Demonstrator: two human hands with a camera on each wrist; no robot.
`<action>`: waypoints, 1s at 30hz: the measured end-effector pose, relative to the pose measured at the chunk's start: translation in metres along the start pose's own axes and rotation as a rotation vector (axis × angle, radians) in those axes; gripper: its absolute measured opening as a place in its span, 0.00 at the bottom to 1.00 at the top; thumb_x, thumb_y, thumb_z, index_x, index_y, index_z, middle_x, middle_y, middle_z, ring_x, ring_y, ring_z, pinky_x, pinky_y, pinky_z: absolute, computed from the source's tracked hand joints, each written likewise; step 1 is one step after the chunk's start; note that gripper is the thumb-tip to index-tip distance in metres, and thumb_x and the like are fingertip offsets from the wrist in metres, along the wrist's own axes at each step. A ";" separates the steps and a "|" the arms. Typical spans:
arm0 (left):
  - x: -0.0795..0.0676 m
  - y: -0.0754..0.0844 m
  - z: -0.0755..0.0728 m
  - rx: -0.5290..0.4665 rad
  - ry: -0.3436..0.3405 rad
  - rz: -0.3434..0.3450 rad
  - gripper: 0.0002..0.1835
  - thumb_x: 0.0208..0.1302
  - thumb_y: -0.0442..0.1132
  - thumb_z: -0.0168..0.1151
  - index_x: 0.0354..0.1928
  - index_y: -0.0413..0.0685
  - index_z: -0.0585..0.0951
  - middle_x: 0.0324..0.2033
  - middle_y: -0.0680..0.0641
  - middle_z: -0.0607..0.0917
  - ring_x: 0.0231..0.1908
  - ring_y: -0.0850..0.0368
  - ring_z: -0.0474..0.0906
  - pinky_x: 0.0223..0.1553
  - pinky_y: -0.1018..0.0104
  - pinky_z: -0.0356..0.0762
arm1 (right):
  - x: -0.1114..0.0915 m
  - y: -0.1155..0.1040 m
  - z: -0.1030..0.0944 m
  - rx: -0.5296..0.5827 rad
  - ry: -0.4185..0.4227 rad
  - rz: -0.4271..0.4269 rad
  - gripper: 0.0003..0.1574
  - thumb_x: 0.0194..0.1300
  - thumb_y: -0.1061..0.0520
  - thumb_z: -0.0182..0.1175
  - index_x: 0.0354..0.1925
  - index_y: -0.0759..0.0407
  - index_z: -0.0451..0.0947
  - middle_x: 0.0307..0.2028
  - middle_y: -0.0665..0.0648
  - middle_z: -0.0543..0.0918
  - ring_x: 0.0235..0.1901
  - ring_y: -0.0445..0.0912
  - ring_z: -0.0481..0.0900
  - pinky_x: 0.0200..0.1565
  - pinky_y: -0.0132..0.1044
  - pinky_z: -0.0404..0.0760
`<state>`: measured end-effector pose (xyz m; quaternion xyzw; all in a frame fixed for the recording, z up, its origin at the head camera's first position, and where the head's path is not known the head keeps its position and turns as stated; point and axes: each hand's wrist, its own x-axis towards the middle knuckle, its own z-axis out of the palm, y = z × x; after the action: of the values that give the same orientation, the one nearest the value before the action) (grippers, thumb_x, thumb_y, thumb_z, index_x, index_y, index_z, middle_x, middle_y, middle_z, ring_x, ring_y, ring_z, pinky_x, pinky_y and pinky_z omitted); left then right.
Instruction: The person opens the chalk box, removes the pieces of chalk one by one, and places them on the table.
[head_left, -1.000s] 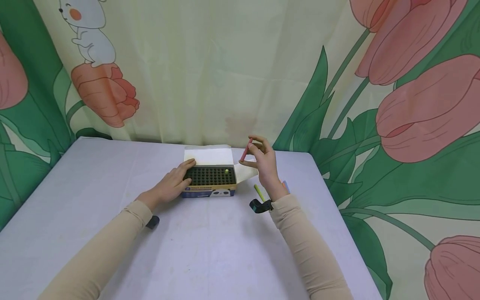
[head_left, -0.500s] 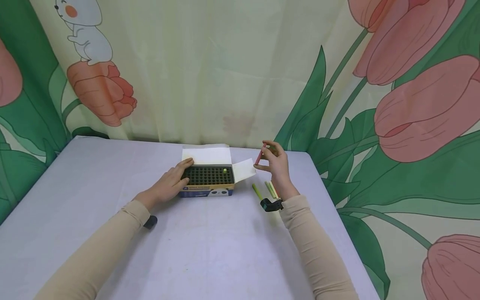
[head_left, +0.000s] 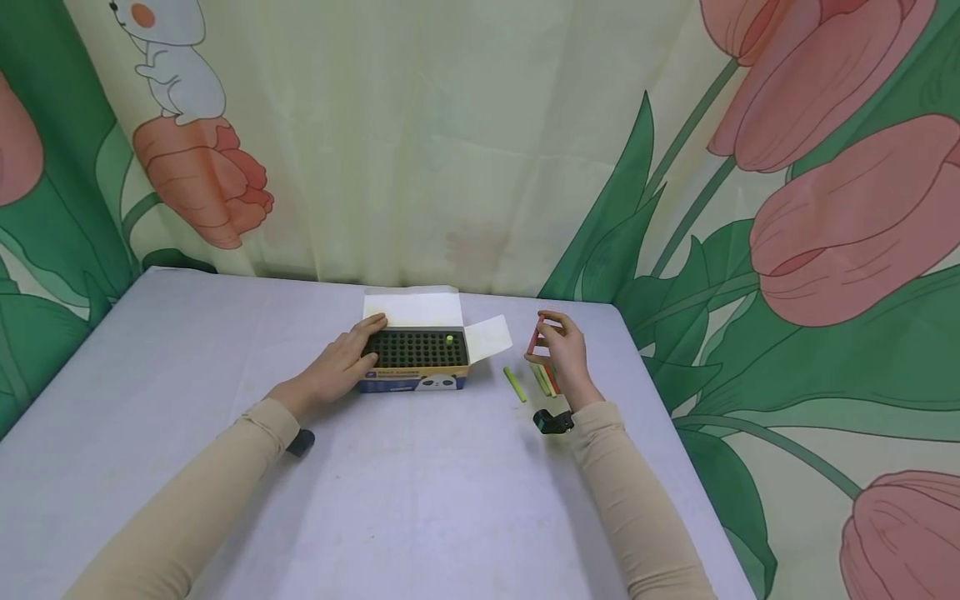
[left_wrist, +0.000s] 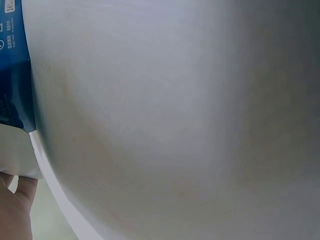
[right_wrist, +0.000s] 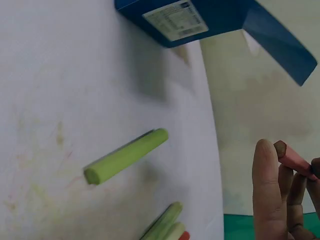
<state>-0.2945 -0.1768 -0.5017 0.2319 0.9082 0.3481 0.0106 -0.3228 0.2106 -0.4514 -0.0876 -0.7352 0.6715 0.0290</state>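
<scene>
My left hand point(head_left: 333, 367) rests on the left end of an open chalk box point(head_left: 412, 379), its fingers extended along the edge. In the left wrist view its fingers point(left_wrist: 15, 205) touch a pale end flap point(left_wrist: 17, 152). My right hand point(head_left: 568, 354) pinches a pinkish-red chalk stick point(head_left: 535, 335), tilted, between thumb and fingertips, right of the box above the table. One yellow-green stick stands in the box's black holed insert point(head_left: 416, 350). A green chalk stick point(right_wrist: 127, 156) lies on the table, with several more sticks point(head_left: 543, 381) under the right hand.
The box's white lid point(head_left: 414, 307) is folded back and its right flap point(head_left: 487, 337) sticks out sideways. A white cloth covers the table point(head_left: 420, 500). Behind it hangs a curtain point(head_left: 375, 167) printed with tulips and a rabbit.
My right hand has moved right, away from the box, then lowered, still pinching the red chalk stick. More of the sticks on the table now show. My left hand stays on the box.
</scene>
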 end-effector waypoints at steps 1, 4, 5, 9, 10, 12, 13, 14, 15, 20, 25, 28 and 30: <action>0.000 0.001 0.000 -0.001 0.005 0.003 0.34 0.82 0.43 0.43 0.83 0.49 0.49 0.83 0.47 0.47 0.77 0.35 0.53 0.71 0.31 0.51 | 0.001 0.003 -0.001 -0.044 -0.001 0.011 0.26 0.77 0.56 0.54 0.70 0.59 0.72 0.54 0.63 0.76 0.40 0.47 0.79 0.33 0.39 0.88; 0.000 0.001 0.001 0.000 0.006 0.012 0.34 0.82 0.44 0.42 0.83 0.48 0.49 0.83 0.46 0.47 0.77 0.34 0.53 0.71 0.30 0.51 | 0.003 0.014 -0.003 -0.211 -0.010 0.031 0.25 0.76 0.55 0.56 0.68 0.56 0.75 0.55 0.65 0.79 0.41 0.48 0.80 0.33 0.39 0.88; 0.000 0.000 0.001 0.003 0.005 0.011 0.34 0.82 0.44 0.42 0.83 0.48 0.49 0.83 0.46 0.47 0.77 0.34 0.53 0.71 0.30 0.51 | 0.003 0.017 -0.004 -0.281 -0.011 0.027 0.24 0.76 0.54 0.57 0.66 0.55 0.77 0.55 0.64 0.80 0.42 0.48 0.81 0.33 0.38 0.88; 0.002 -0.004 0.003 0.009 -0.006 0.000 0.34 0.82 0.45 0.41 0.84 0.50 0.48 0.83 0.48 0.46 0.77 0.34 0.53 0.72 0.30 0.51 | 0.003 0.027 -0.005 -0.488 -0.017 -0.010 0.21 0.73 0.54 0.59 0.62 0.54 0.80 0.49 0.62 0.84 0.42 0.50 0.80 0.33 0.33 0.81; 0.002 -0.005 0.003 0.012 -0.007 -0.002 0.34 0.82 0.45 0.41 0.84 0.51 0.47 0.83 0.49 0.45 0.77 0.34 0.53 0.72 0.31 0.51 | 0.003 0.029 -0.005 -0.524 -0.021 -0.018 0.20 0.73 0.54 0.60 0.61 0.54 0.81 0.48 0.62 0.84 0.42 0.50 0.80 0.32 0.32 0.80; 0.002 -0.006 0.003 0.014 -0.008 -0.008 0.34 0.82 0.45 0.41 0.84 0.51 0.47 0.83 0.49 0.45 0.77 0.35 0.53 0.72 0.31 0.50 | 0.003 0.033 -0.005 -0.575 -0.033 -0.026 0.19 0.72 0.55 0.61 0.59 0.54 0.82 0.47 0.62 0.84 0.41 0.50 0.79 0.29 0.32 0.77; 0.002 -0.006 0.003 0.015 -0.010 -0.010 0.34 0.82 0.45 0.41 0.84 0.51 0.47 0.83 0.49 0.45 0.77 0.35 0.52 0.72 0.31 0.50 | 0.003 0.034 -0.005 -0.594 -0.046 -0.026 0.18 0.72 0.55 0.61 0.58 0.55 0.82 0.46 0.62 0.84 0.39 0.50 0.79 0.27 0.32 0.77; 0.002 -0.006 0.003 0.015 -0.010 -0.012 0.34 0.82 0.45 0.41 0.84 0.51 0.47 0.83 0.49 0.45 0.77 0.35 0.52 0.72 0.31 0.50 | 0.003 0.035 -0.006 -0.622 -0.053 -0.030 0.18 0.72 0.55 0.62 0.58 0.55 0.82 0.45 0.62 0.84 0.37 0.49 0.79 0.26 0.31 0.77; 0.002 -0.005 0.002 0.015 -0.011 -0.012 0.34 0.82 0.45 0.42 0.84 0.51 0.47 0.83 0.49 0.46 0.77 0.35 0.52 0.72 0.31 0.50 | 0.003 0.036 -0.006 -0.651 -0.059 -0.033 0.17 0.71 0.55 0.62 0.57 0.55 0.83 0.43 0.62 0.84 0.35 0.47 0.78 0.24 0.31 0.76; 0.002 -0.003 0.002 0.012 -0.019 -0.018 0.34 0.83 0.46 0.41 0.84 0.52 0.47 0.83 0.48 0.45 0.77 0.34 0.52 0.72 0.30 0.50 | 0.002 0.038 -0.005 -0.788 -0.072 -0.051 0.16 0.72 0.56 0.62 0.55 0.56 0.83 0.29 0.57 0.82 0.18 0.42 0.75 0.21 0.31 0.72; 0.001 -0.004 0.003 0.013 -0.017 -0.016 0.34 0.83 0.46 0.41 0.84 0.52 0.47 0.83 0.47 0.45 0.77 0.33 0.52 0.71 0.29 0.51 | 0.000 0.038 -0.003 -0.946 -0.081 -0.054 0.17 0.72 0.53 0.63 0.56 0.55 0.83 0.26 0.57 0.81 0.20 0.45 0.76 0.25 0.34 0.71; 0.001 -0.003 0.003 0.006 -0.009 -0.007 0.34 0.82 0.45 0.41 0.84 0.51 0.47 0.83 0.47 0.46 0.77 0.33 0.52 0.71 0.29 0.51 | -0.001 0.038 -0.003 -1.030 -0.080 -0.056 0.17 0.71 0.51 0.64 0.55 0.54 0.83 0.35 0.61 0.82 0.30 0.49 0.77 0.31 0.37 0.71; 0.002 -0.003 0.002 0.013 -0.008 0.003 0.34 0.82 0.46 0.41 0.84 0.50 0.47 0.83 0.46 0.46 0.77 0.33 0.52 0.70 0.29 0.51 | -0.001 0.039 -0.005 -1.069 -0.071 -0.052 0.16 0.69 0.51 0.65 0.53 0.54 0.83 0.41 0.62 0.80 0.35 0.51 0.76 0.33 0.39 0.71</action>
<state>-0.2968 -0.1766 -0.5051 0.2347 0.9101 0.3413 0.0123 -0.3171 0.2180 -0.4895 -0.0493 -0.9771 0.2050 -0.0278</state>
